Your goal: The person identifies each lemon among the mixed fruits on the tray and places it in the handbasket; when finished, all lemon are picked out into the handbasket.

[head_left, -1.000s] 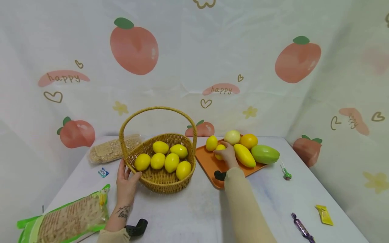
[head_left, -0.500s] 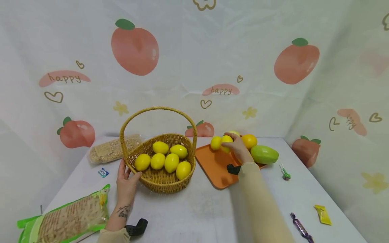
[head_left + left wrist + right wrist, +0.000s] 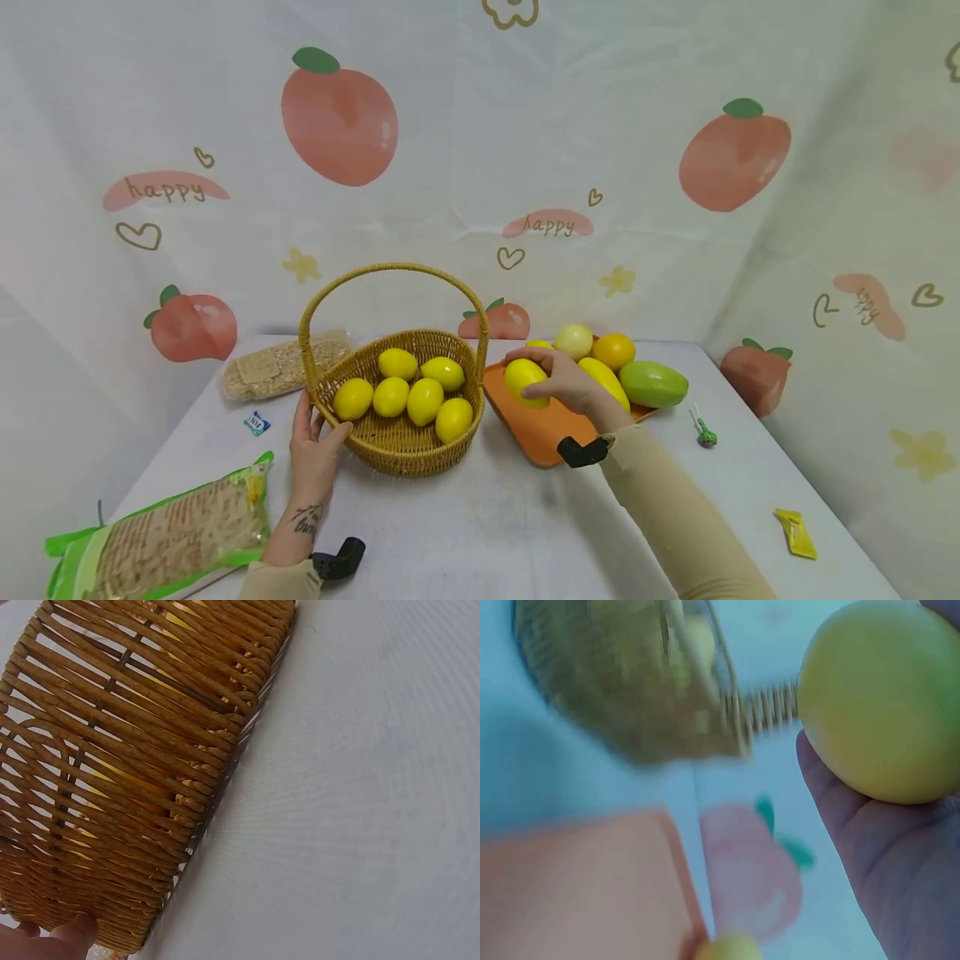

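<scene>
Lemon number seven rides in the right hand just right of the basket, which the left hand's relaxed fingers steady; six lie inside, one remains on the tray.

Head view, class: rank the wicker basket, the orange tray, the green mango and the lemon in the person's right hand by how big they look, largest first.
1. Wicker basket, clearly largest.
2. Orange tray, though fruit and the right hand hide much of it.
3. Green mango.
4. Held lemon, smallest, partly covered by the fingers.
</scene>
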A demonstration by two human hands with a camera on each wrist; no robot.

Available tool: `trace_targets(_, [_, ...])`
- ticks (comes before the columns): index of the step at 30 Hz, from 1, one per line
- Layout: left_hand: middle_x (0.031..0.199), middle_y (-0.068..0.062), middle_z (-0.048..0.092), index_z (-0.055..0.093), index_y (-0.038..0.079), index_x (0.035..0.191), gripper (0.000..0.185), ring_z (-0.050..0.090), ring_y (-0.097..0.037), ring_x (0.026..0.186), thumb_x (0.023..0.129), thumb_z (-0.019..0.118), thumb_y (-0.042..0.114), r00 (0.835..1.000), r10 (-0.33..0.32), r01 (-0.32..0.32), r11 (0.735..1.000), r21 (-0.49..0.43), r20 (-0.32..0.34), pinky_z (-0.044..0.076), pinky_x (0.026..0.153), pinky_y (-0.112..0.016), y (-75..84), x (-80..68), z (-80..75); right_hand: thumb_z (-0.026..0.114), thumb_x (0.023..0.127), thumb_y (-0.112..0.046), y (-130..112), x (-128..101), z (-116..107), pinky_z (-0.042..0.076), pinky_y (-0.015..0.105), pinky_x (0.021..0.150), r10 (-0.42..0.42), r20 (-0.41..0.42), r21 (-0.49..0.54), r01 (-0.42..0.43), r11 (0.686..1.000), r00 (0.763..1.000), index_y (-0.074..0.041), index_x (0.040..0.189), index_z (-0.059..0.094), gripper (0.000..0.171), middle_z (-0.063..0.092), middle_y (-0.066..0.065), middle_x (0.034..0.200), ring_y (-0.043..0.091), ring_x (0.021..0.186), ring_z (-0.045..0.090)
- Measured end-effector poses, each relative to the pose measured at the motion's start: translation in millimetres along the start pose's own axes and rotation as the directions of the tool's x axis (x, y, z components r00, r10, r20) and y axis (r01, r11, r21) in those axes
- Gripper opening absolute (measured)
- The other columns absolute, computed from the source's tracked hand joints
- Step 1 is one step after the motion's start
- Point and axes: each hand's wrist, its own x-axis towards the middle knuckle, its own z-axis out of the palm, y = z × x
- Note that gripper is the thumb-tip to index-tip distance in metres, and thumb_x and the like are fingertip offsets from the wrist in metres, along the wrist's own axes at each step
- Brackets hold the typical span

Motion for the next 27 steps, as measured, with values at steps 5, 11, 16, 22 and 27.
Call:
trace_targets(5, [0.156,0.005,0.002,0.007,0.026,0.150,0.083,0.015,-0.024,0.141,0.086,0.051,-0.004,1.000,-0.012,0.012,1.000,0.017,0.004,0.033,0.107,-0.028,-0.5,-1.9,-0.5,0.067,0.072,-0.004,-9.7,8.4,37.0,0.050,0.028,0.077,-0.069,0.177,0.002,0.069,0.998,0.982,0.004,0.128,0.048,0.059,0.050,0.024,0.127,0.019,0.096,0.053])
trace_targets(11, [0.157,0.004,0.002,0.007,0.024,0.150,0.084,0.015,-0.024,0.141,0.086,0.052,-0.004,1.000,-0.016,0.016,1.000,0.007,0.011,0.036,0.103,-0.021,-1.0,-2.8,-0.2,0.067,0.071,-0.005,-17.0,30.2,79.6,0.047,0.028,0.084,-0.084,0.306,-0.066,0.109,0.992,0.948,-0.002,0.124,0.054,0.055,0.052,0.017,0.127,0.018,0.106,0.049])
trace_targets(16, [0.157,0.004,0.002,0.007,0.024,0.150,0.083,0.015,-0.025,0.141,0.086,0.052,-0.004,1.000,-0.019,0.019,1.000,0.008,0.009,0.037,0.102,-0.020,-1.5,-2.6,-0.2,0.069,0.070,-0.006,-17.2,49.2,100.6,0.045,0.027,0.084,-0.047,0.305,-0.155,0.098,0.983,0.951,-0.009,0.123,0.058,0.055,0.055,0.002,0.121,0.015,0.104,0.047])
trace_targets(22, [0.157,0.004,0.002,0.007,0.024,0.150,0.083,0.015,-0.025,0.141,0.086,0.052,-0.003,1.000,-0.011,0.011,1.000,0.014,0.005,0.033,0.107,-0.030,-1.5,-1.5,-0.5,0.064,0.075,0.003,-12.5,63.1,108.4,0.042,0.026,0.099,-0.076,0.315,-0.072,0.104,0.992,0.946,0.002,0.129,0.049,0.056,0.048,0.021,0.133,0.020,0.118,0.048])
trace_targets(27, [0.156,0.004,0.003,0.008,0.024,0.150,0.083,0.015,-0.026,0.141,0.086,0.052,-0.003,1.000,0.006,-0.007,1.000,0.015,0.009,0.039,0.096,-0.013,0.0,-1.4,-1.9,0.058,0.077,0.013,-15.6,56.5,103.4,0.033,0.031,0.108,-0.138,0.301,0.054,0.127,0.990,0.944,0.010,0.131,0.041,0.057,0.038,0.034,0.136,0.034,0.129,0.040])
